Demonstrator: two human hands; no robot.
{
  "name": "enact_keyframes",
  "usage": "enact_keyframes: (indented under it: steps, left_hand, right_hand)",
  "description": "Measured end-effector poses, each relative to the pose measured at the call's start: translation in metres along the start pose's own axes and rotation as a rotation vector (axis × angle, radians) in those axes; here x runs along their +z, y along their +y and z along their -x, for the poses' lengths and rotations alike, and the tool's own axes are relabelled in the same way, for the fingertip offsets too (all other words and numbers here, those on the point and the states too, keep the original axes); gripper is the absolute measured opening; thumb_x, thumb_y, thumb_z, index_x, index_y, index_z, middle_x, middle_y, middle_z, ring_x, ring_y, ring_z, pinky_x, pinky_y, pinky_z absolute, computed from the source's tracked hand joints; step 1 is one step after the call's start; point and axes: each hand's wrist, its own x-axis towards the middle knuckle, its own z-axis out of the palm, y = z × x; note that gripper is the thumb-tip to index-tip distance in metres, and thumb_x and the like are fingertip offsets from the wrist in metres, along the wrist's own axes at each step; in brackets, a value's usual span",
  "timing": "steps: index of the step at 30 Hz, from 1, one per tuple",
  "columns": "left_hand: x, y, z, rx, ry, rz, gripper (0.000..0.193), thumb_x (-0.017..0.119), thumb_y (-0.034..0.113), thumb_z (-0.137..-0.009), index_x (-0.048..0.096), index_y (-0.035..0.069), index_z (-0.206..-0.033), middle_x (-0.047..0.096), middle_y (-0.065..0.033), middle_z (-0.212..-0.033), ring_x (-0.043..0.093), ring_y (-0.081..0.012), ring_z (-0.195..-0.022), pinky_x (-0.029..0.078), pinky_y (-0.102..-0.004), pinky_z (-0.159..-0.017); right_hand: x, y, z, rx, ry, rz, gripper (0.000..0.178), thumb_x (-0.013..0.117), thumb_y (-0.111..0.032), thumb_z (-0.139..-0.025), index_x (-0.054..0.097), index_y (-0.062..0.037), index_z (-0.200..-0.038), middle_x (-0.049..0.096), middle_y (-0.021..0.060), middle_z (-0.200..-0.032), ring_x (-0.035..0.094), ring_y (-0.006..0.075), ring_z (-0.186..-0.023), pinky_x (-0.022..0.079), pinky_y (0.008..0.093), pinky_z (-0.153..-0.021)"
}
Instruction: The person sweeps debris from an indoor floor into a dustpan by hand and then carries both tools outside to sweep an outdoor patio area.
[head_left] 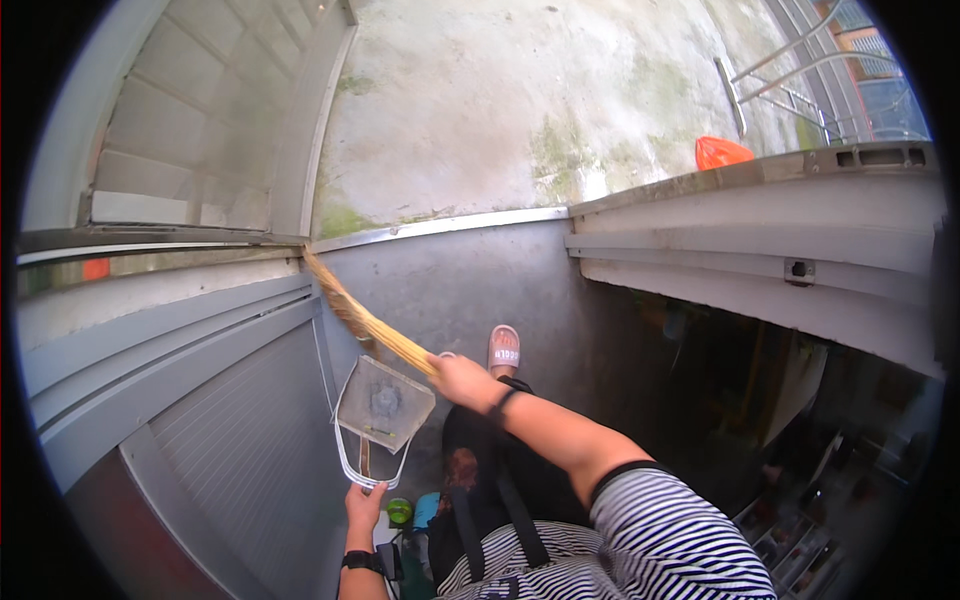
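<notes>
My right hand (466, 381) is wrapped round a yellow straw broom (385, 333). The broom slants up and left from my fist, its tip by the corner where the door frame meets the sill. Lower left, my left hand (364, 505) grips the pale loop handle of a grey dustpan (412, 396). The pan lies tilted below the broom's middle, and a patch of grey dust (385, 400) shows on it. A small greenish bit rests near its handle side. The far end of the broom is somewhat blurred.
A metal door sill (440, 228) divides the grey floor (450, 270) from mossy concrete (470, 110). A grey panelled door (240, 410) stands left, and an open door edge (700, 240) juts in from the right. Beyond lie an orange bag (722, 153) and a metal rack (790, 70).
</notes>
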Motion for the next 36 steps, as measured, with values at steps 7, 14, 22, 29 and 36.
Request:
enact_keyframes:
  steps: [7,14,22,29,36]
  left_hand:
    - [-0.01,0.008,-0.008,-0.076,-0.041,-0.099,0.035,0.072,0.028,-0.072,0.062,-0.001,-0.088,0.066,-0.0143,-0.083,0.062,-0.0213,-0.077,0.047,-0.033,-0.071]
    - [-0.006,-0.014,-0.031,-0.146,-0.042,-0.038,0.037,0.071,0.031,-0.073,0.063,0.0,-0.092,0.066,-0.0116,-0.082,0.061,-0.0191,-0.075,0.047,-0.0329,-0.07]
    - [0.003,0.04,-0.049,-0.099,-0.091,0.112,0.026,0.07,0.024,-0.077,0.061,0.0,-0.084,0.061,-0.0044,-0.073,0.053,-0.0095,-0.064,0.043,-0.0258,-0.059]
    - [0.011,0.074,-0.071,0.046,-0.149,0.12,0.029,0.071,0.023,-0.077,0.061,-0.001,-0.09,0.062,-0.0026,-0.076,0.053,-0.0096,-0.066,0.044,-0.0262,-0.061]
    - [0.014,0.08,-0.081,0.069,-0.168,-0.043,0.036,0.072,0.027,-0.074,0.062,-0.001,-0.094,0.066,-0.0092,-0.085,0.059,-0.016,-0.076,0.046,-0.0313,-0.07]
  right_hand:
    - [-0.002,0.039,-0.032,0.341,-0.134,-0.667,0.029,0.052,-0.025,-0.085,0.059,-0.0075,-0.108,0.057,0.0032,-0.064,0.054,0.0115,-0.048,0.045,0.0261,-0.045]
    - [-0.057,0.075,0.114,0.602,0.053,-0.896,0.035,0.051,-0.019,-0.089,0.05,-0.0105,-0.123,0.049,-0.0027,-0.061,0.043,0.0059,-0.044,0.039,0.0214,-0.042]
    - [-0.107,0.057,0.208,0.641,0.173,-0.515,0.056,0.054,-0.023,-0.087,0.033,-0.0101,-0.137,0.058,0.0057,-0.062,0.053,0.0103,-0.046,0.046,0.025,-0.047]
    - [-0.119,0.037,0.295,0.786,-0.1,-1.444,0.025,0.054,-0.008,-0.081,0.045,0.0023,-0.102,0.06,0.0117,-0.077,0.064,0.0244,-0.058,0.056,0.0347,-0.057]
    - [-0.103,0.059,0.204,0.564,0.419,-1.479,0.016,0.057,-0.003,-0.081,0.045,0.0001,-0.091,0.055,0.0081,-0.067,0.055,0.0172,-0.047,0.046,0.0274,-0.039]
